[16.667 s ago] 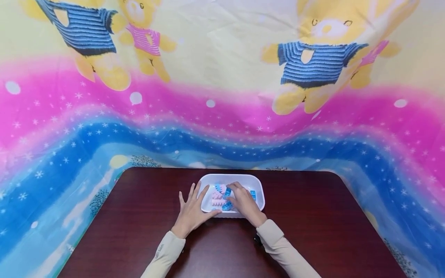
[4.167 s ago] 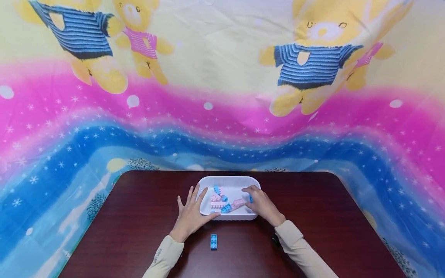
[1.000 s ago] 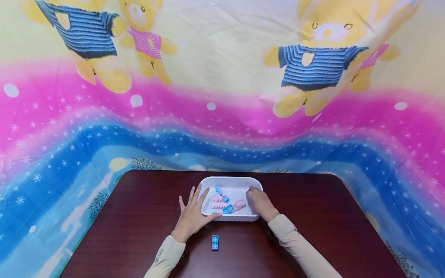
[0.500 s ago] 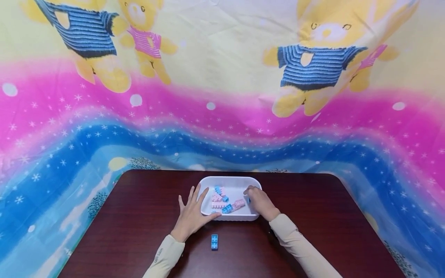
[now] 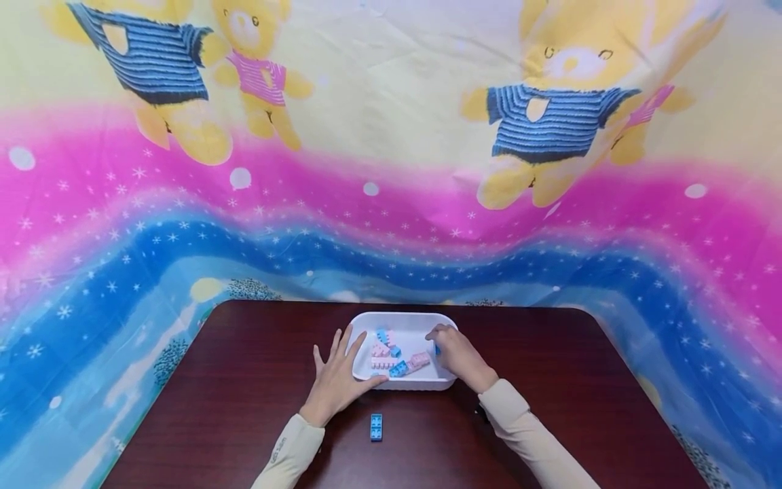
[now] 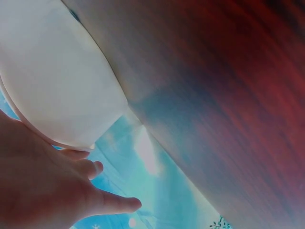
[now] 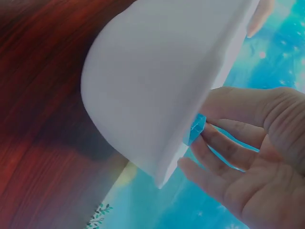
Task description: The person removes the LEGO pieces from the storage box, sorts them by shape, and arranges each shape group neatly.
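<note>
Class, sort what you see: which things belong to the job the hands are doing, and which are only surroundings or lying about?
Part of the job:
- white tray
- pink block and others inside it
- blue piece pinched by the right hand
- left hand, touching the tray

Only surroundings:
- dark table
- bear-print cloth

White tray (image 6: 59, 71) is seen upper left, outer wall turned to camera, cropped by the frame. Left hand (image 6: 43, 181) is shown lower left, partly cut off, set at the tray's rim (image 6: 52, 142); exact contact can't be made out. One finger (image 6: 114, 202) is held out straight to the right; two more fingertips are shown just below the rim. Right side is filled by dark red table (image 6: 238, 105), grain blurred. Blue cloth (image 6: 164, 186) is glimpsed between hand and table edge, marked by a pale patch; leafy print (image 6: 220, 223) is cropped at the bottom.
</note>
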